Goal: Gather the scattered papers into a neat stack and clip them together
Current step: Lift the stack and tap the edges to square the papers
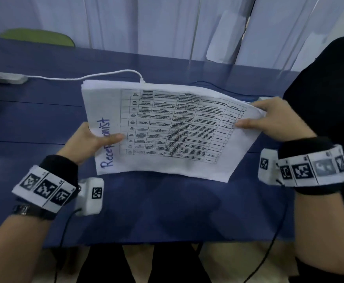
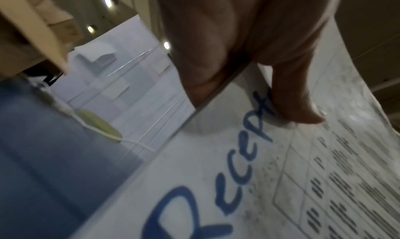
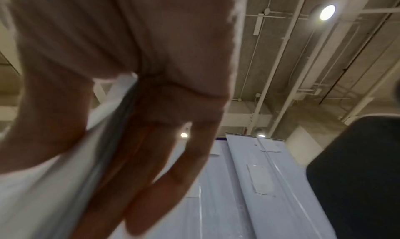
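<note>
I held the stack of papers [image 1: 167, 127] in the middle of the head view, lifted a little above the blue surface [image 1: 44, 111], with the printed table and the blue handwritten word on the top sheet facing me. My left hand [image 1: 91, 141] grasped the left short edge, the thumb lying on top across the handwriting and the other fingers hidden under the sheets; in the left wrist view the thumb [image 2: 298, 97] pressed flat on the paper near the blue letters. My right hand [image 1: 273, 117] pinched the right edge, thumb above and fingers below, and the right wrist view showed the sheet edges [image 3: 112, 122] running between thumb and fingers. I judged that the step in hand was squaring the stack, because at the upper left of the stack some lower sheets stood out a little behind the top one. To do it well, I thought I should loosen both grasps slightly, stand the stack on one long edge and tap it on the surface until the edges agreed, then turn it and tap a short edge. Both wrists were low, the forearms coming in from the lower corners of the frame. I saw no clip in any view. A white cable [image 1: 85, 77] lay behind the stack.
</note>
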Demonstrator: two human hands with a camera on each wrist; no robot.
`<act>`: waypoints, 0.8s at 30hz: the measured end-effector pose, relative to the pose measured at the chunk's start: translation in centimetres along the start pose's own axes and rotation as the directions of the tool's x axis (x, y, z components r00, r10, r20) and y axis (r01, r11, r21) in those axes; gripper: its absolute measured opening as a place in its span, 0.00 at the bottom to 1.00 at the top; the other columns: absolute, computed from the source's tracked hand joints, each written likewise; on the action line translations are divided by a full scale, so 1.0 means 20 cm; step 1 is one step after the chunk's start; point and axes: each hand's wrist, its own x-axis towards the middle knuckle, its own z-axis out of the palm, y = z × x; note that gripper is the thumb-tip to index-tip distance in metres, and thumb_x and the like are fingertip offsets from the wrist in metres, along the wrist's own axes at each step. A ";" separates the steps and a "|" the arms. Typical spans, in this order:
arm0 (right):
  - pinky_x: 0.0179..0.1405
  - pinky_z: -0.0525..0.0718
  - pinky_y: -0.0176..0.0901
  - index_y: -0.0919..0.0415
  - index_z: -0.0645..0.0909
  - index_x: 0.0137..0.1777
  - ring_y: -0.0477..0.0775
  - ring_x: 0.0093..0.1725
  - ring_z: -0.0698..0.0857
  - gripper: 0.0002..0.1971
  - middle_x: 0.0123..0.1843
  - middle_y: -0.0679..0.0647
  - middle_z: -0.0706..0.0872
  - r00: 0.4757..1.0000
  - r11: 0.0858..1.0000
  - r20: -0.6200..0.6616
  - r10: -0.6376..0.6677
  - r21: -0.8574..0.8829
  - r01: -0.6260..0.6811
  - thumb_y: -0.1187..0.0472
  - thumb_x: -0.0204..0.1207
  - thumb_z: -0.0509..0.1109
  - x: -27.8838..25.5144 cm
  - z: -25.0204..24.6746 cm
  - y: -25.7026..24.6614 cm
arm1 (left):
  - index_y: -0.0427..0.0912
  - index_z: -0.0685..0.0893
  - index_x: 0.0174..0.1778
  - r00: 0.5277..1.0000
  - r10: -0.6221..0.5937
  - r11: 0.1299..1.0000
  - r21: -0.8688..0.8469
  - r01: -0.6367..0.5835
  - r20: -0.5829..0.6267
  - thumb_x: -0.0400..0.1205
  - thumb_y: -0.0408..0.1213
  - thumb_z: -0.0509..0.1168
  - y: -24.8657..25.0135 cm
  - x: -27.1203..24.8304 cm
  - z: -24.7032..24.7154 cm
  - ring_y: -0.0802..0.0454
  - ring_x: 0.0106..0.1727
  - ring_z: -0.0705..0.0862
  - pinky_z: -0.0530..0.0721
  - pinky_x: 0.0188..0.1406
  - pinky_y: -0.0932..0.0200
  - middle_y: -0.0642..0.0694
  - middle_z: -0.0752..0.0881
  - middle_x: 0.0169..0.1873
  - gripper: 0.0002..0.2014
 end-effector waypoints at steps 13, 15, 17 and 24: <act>0.21 0.76 0.25 0.52 0.89 0.26 0.35 0.20 0.79 0.08 0.20 0.41 0.86 0.964 0.625 -0.147 0.223 0.780 -0.026 0.55 0.64 0.73 -0.07 0.23 0.06 | 0.64 0.90 0.36 0.999 -0.047 0.992 0.119 0.049 -0.018 0.40 0.69 0.77 0.08 0.04 -0.23 0.72 0.37 0.89 0.82 0.43 0.65 0.68 0.90 0.34 0.29; 0.19 0.73 0.25 0.56 0.86 0.24 0.37 0.19 0.78 0.19 0.19 0.42 0.84 0.933 0.530 -0.142 0.331 0.846 -0.059 0.64 0.76 0.65 -0.06 0.28 0.07 | 0.62 0.90 0.35 0.998 -0.054 0.994 0.092 0.057 -0.032 0.59 0.54 0.79 0.08 0.02 -0.21 0.73 0.38 0.88 0.84 0.36 0.73 0.67 0.91 0.33 0.10; 0.16 0.67 0.27 0.55 0.79 0.19 0.39 0.16 0.73 0.23 0.16 0.42 0.77 0.898 0.381 -0.073 0.435 0.918 -0.110 0.66 0.77 0.62 -0.05 0.30 0.07 | 0.62 0.90 0.31 0.998 -0.024 0.996 0.086 0.030 -0.064 0.72 0.34 0.73 0.06 0.03 -0.21 0.74 0.36 0.88 0.84 0.31 0.78 0.68 0.90 0.30 0.13; 0.44 0.75 0.45 0.59 0.82 0.43 0.59 0.45 0.78 0.15 0.43 0.62 0.82 0.864 0.309 0.047 0.502 0.923 -0.230 0.49 0.64 0.77 -0.02 0.34 0.01 | 0.58 0.91 0.34 0.993 -0.081 0.994 0.065 0.087 -0.085 0.56 0.53 0.77 0.06 0.02 -0.20 0.69 0.34 0.89 0.84 0.49 0.57 0.65 0.91 0.32 0.12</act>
